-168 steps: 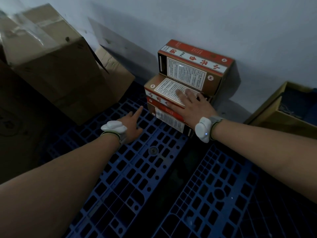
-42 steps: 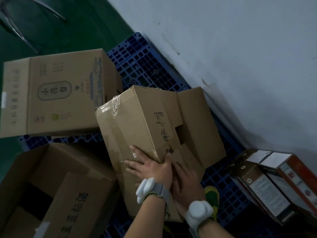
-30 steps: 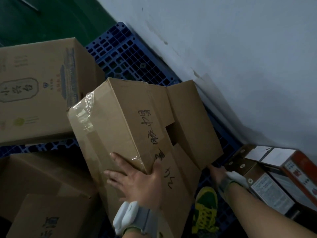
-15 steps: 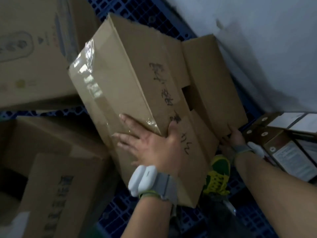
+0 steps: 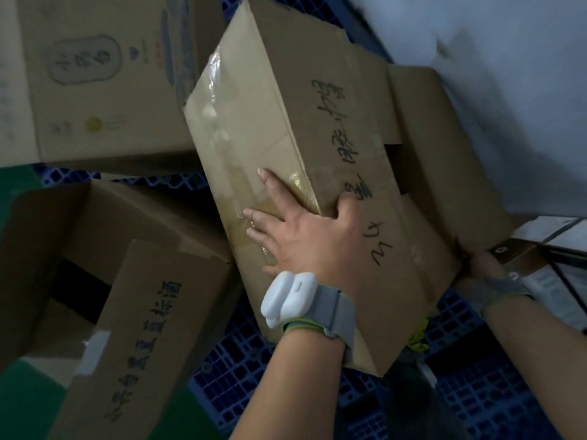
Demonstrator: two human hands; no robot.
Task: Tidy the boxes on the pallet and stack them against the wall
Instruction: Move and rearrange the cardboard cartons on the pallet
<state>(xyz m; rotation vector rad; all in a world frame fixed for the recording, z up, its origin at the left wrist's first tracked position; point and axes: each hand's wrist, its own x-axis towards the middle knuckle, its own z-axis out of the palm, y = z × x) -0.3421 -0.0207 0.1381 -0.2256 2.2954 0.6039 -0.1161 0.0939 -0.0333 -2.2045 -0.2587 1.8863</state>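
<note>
A tilted brown cardboard box point(image 5: 333, 122) with handwritten black characters and a taped end leans over the blue pallet point(image 5: 228, 369) beside the pale wall point(image 5: 508, 90). My left hand point(image 5: 305, 236) grips its near edge, fingers spread on the taped face and thumb on the written face. At the box's lower right flap, my right hand point(image 5: 482, 265) holds on with its fingers hidden beneath the cardboard.
A printed carton point(image 5: 104, 84) lies at the upper left. An open carton point(image 5: 143, 306) with handwriting sits at the lower left, touching the held box. Small labelled boxes point(image 5: 546, 249) stand against the wall at right. A yellow-green shoe point(image 5: 416, 341) shows under the box.
Both hands left the small boxes and took the large carton. The right hand moved from the near edge to the right flap. The box now fills more of the view.
</note>
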